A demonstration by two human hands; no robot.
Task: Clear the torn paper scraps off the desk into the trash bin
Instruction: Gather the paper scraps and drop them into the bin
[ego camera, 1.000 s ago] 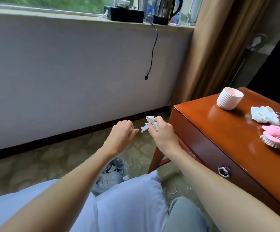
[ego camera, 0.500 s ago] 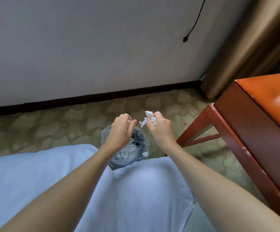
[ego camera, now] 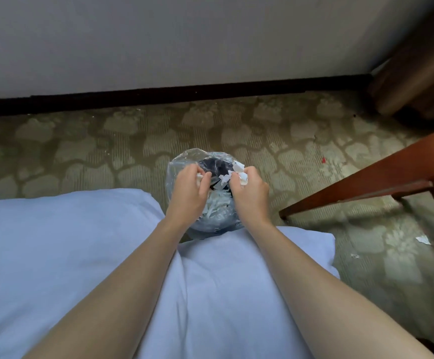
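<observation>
Paper scraps [ego camera: 238,168] are over the trash bin, held in the person's two hands, and more lie down inside the bin. A big grey wall [ego camera: 184,35] fills the top, with a black baseboard [ego camera: 184,95] along its foot. A soft light-blue pillow [ego camera: 81,255] covers the person's lap. The carpet [ego camera: 81,151] is green-brown with a leafy pattern. A brown curtain [ego camera: 418,60] hangs in the top right corner. A red-brown desk leg [ego camera: 366,187] slants in from the right. The round trash bin [ego camera: 182,161] stands on the carpet just past the pillow, with a clear plastic bag in it. The left hand [ego camera: 188,195] is over the bin's left side, fingers curled, pinching a small white bit. The right hand [ego camera: 251,198] is over the right side, fingers curled round a bunch of scraps that poke out on top. A few loose bits [ego camera: 223,180] show between the hands. One small floor scrap [ego camera: 423,239] lies on the carpet, well apart from the bin.
</observation>
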